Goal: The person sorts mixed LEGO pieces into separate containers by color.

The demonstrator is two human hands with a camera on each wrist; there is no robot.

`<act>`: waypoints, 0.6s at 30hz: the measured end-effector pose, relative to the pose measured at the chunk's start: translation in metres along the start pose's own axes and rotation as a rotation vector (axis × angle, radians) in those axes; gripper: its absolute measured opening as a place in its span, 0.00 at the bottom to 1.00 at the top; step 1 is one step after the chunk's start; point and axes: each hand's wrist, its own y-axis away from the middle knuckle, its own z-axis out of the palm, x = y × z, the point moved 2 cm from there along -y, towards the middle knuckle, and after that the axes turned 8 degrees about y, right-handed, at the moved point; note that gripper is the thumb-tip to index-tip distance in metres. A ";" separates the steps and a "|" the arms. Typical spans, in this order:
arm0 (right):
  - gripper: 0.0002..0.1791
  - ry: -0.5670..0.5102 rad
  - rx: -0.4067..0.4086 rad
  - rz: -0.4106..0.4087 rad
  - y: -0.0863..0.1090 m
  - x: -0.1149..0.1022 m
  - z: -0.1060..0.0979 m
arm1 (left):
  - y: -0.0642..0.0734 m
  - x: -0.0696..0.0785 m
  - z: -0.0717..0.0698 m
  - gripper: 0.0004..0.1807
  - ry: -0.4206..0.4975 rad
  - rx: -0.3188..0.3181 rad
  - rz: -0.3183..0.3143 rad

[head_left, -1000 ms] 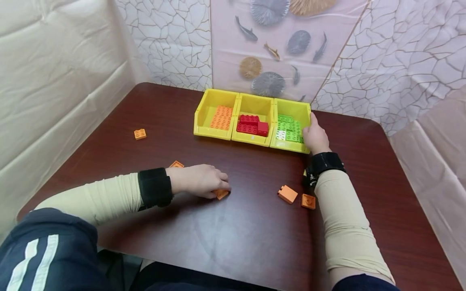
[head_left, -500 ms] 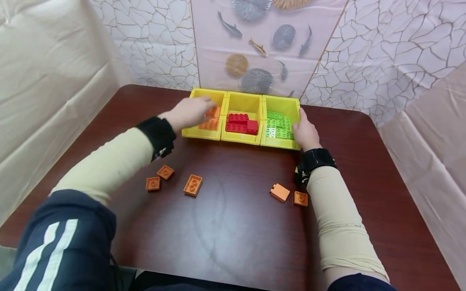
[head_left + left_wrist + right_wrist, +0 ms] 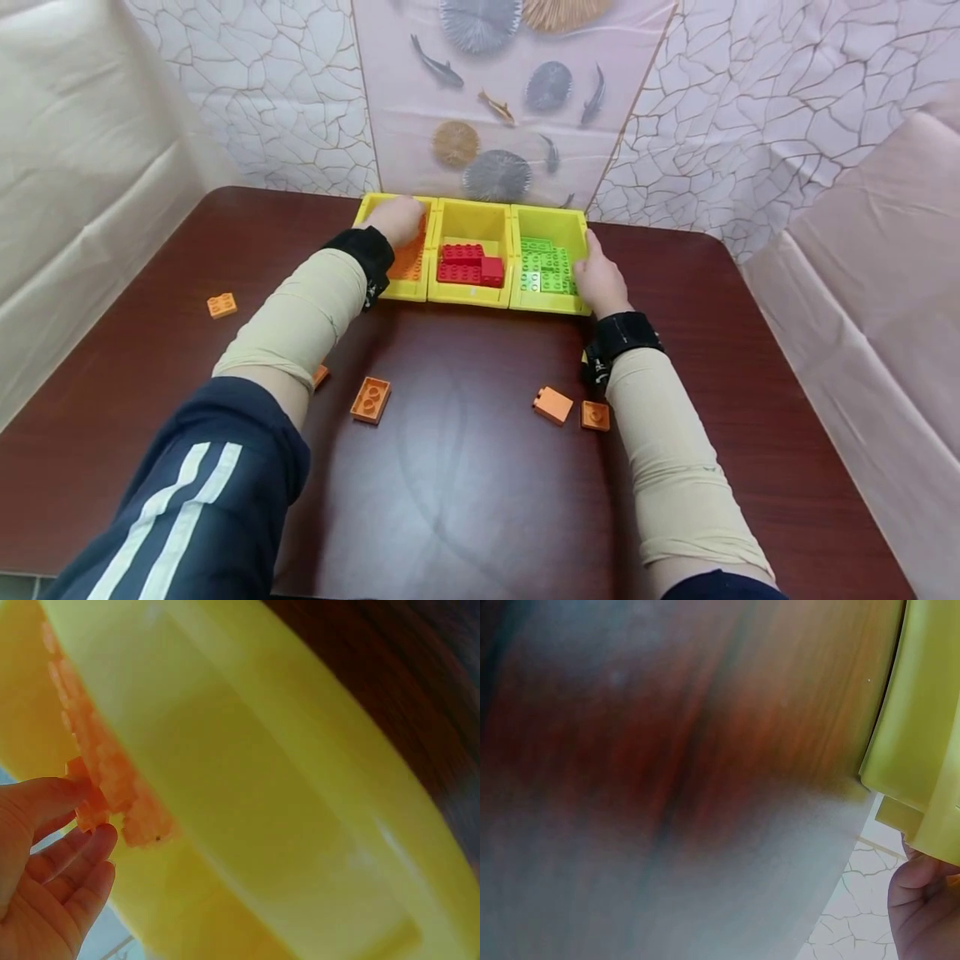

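Note:
My left hand [image 3: 397, 219] reaches down into the left yellow bin [image 3: 405, 292]. In the left wrist view its thumb and fingers pinch an orange toy brick [image 3: 91, 806], right against the studded orange bricks [image 3: 97, 750] lying in that bin. From the head view the hand covers most of the bin's inside. My right hand [image 3: 602, 279] grips the right side wall of the right yellow bin [image 3: 551, 221], thumb along the rim. Green bricks [image 3: 551, 268] and a whitish one lie in there. Red bricks [image 3: 459, 271] sit in the middle bin [image 3: 472, 218].
Loose orange bricks lie on the dark table: one far left [image 3: 222, 305], one partly behind the left forearm [image 3: 320, 375], one left of centre [image 3: 371, 401], and a pair [image 3: 553, 405] near the right wrist. A patterned backdrop [image 3: 487, 108] stands behind the bins.
The left hand has moved from an orange brick on the table up and forward into the left bin, carrying a brick. The right hand stays on the right bin. The head view has shifted.

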 end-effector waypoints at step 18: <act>0.34 -0.009 0.004 -0.007 -0.004 0.003 0.004 | 0.007 -0.008 0.009 0.18 0.119 0.029 0.021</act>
